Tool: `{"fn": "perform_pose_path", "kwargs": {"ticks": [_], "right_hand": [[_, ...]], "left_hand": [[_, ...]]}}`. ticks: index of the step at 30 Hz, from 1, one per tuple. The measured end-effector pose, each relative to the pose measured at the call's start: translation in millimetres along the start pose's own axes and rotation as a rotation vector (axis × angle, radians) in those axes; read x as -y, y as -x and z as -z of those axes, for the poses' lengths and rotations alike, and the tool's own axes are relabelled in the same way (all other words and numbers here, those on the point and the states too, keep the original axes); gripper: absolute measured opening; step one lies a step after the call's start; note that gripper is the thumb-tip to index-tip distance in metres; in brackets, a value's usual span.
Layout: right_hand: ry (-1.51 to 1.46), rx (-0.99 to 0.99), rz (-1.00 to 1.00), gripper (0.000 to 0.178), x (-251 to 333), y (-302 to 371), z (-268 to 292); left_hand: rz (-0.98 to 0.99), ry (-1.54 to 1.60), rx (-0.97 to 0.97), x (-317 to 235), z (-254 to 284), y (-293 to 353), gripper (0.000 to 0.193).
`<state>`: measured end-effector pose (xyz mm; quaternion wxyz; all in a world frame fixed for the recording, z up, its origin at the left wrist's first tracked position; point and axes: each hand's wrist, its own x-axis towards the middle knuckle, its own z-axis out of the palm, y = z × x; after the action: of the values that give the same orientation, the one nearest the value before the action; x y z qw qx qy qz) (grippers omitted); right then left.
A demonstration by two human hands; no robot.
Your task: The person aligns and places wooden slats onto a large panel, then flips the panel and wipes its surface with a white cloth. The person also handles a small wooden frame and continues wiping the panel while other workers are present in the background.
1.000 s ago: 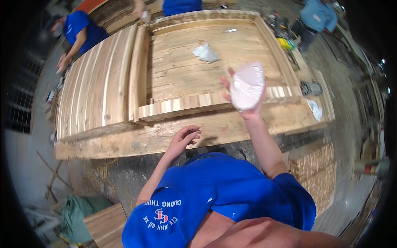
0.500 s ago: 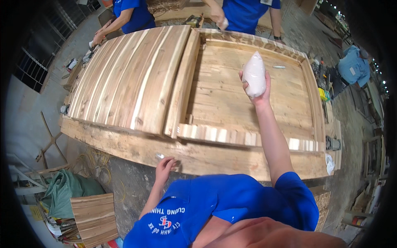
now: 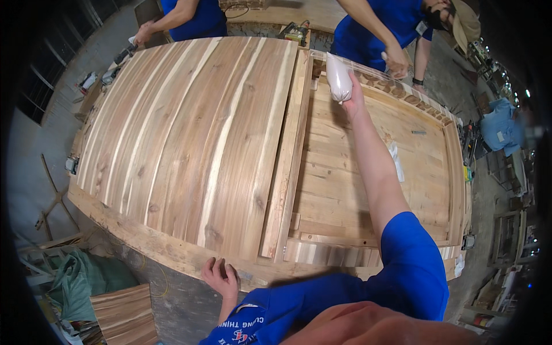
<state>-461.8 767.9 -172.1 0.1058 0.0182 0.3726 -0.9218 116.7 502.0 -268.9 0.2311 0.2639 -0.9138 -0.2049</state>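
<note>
The right hand (image 3: 355, 99) has stretched further out than half a second ago, carrying the white bag (image 3: 338, 77) from over the middle of the recessed frame toward the far edge of the bench (image 3: 172, 250). Its fingers are closed round the bag's lower end, and the bag stands up from the fist, soft, plump and tapering to a rounded top. The left hand (image 3: 220, 278) has stayed put on the near edge of the bench, palm down, fingers spread and flat on the rough timber, holding nothing.

The big panel (image 3: 190, 132) lies on the left part of the bench, made of long glued strips, pale sapwood streaked with brown heartwood, smooth and bowed by the lens. Beside it to the right, the sunken frame (image 3: 356, 190) shows coarser planks with a raised border. A white scrap (image 3: 396, 161) lies on those planks. Two other people in blue shirts (image 3: 374, 23) lean over the far edge
</note>
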Motion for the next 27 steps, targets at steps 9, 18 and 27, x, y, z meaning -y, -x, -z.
{"fn": "perform_pose_path", "kwargs": {"ticks": [9, 18, 27], "right_hand": [[0.227, -0.143, -0.028, 0.04, 3, -78, 11], [0.646, -0.223, 0.186, 0.043, 8, -95, -12], [0.891, -0.33, 0.239, 0.035, 16, -93, -20]], "left_hand": [[-0.017, -0.03, 0.042, 6, -3, -3, 0.02], [-0.03, -0.046, 0.047, 7, -4, -3, 0.019], [-0.017, -0.044, 0.04, 6, -4, -4, 0.018]]}}
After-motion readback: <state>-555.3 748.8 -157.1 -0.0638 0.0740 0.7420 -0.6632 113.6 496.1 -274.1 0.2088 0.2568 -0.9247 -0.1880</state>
